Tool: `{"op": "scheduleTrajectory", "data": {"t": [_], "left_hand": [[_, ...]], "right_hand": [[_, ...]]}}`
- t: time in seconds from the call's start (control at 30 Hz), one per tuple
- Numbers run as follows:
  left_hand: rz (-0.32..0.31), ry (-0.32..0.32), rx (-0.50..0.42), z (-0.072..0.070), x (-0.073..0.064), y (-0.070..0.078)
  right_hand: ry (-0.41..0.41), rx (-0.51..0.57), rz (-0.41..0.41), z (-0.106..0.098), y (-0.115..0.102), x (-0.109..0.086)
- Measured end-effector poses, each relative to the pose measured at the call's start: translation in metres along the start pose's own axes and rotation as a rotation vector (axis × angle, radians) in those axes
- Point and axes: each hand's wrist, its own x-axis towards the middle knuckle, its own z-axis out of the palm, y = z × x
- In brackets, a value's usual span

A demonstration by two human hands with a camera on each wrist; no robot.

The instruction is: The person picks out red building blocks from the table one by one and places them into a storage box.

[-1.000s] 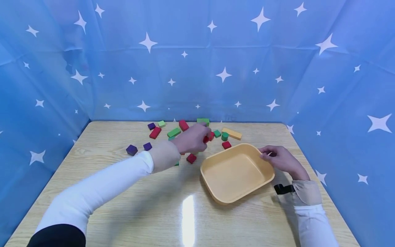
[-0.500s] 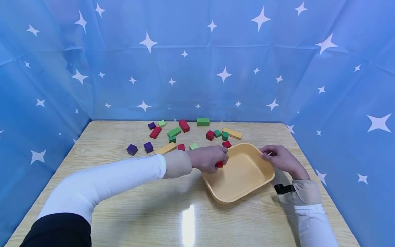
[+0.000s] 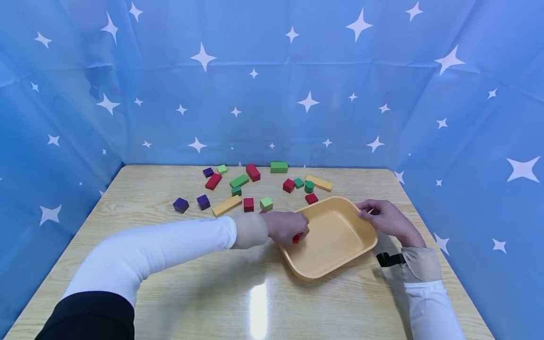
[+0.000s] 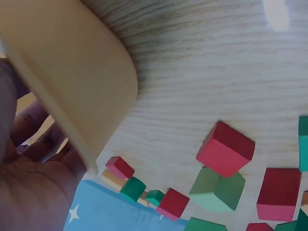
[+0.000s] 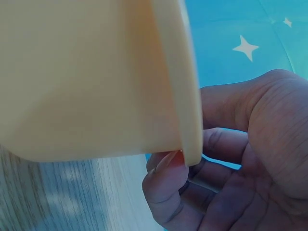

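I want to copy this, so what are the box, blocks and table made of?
The box: probably plastic, smooth and softly shiny; rounded corners, even colour.
The blocks: maybe painted wood, rather matt; crisp edges, flat faces, no clear grain.
The table: wood or a lookalike; grain lines, glossy where light glares.

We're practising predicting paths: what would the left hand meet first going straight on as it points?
Probably the opposite inner wall of the tray, near the right hand; depth is unclear, so perhaps its floor.
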Motion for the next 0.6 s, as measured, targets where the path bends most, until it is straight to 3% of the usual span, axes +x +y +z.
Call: {"op": "scheduleTrajectory", "data": {"t": [0.37,0.6], "left_hand": [[0.057,0.000,0.027,0.0066,0.0074,-0.0033],[0.015,-0.038,0.011,0.0053,0.0090,-0.0001]], "right_hand": [[-0.005,0.015,-0.001,-0.0010,0.0003,0.0012],[-0.018,0.029,0.012,-0.0003,0.0011,-0.0002]]}}
